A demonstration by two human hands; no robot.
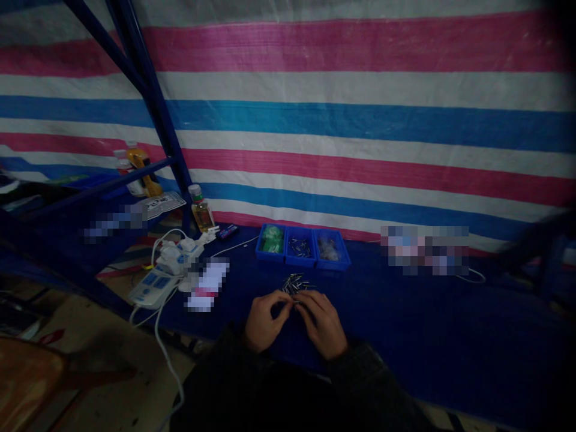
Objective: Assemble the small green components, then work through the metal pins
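My left hand (267, 321) and my right hand (324, 323) meet at the fingertips over the blue tabletop (387, 336). Thumb and forefinger of each are pinched together around something very small, too blurred to name. Just beyond the fingertips lies a loose pile of thin, dark metal pin-like pieces (294, 282). Behind it stand three joined blue bins: the left bin (270, 258) holds green pieces, the middle bin (300, 261) similar dark metal pieces, and the right bin (333, 264) pale, clear-looking ones.
To the left are a power strip (153, 289) with plugs and white cables, a blurred-out phone-like item (207, 287) and a bottle (201, 210). A blue metal frame (157, 114) rises there. Striped sheeting (337, 132) hangs behind. A stool (29, 366) stands lower left.
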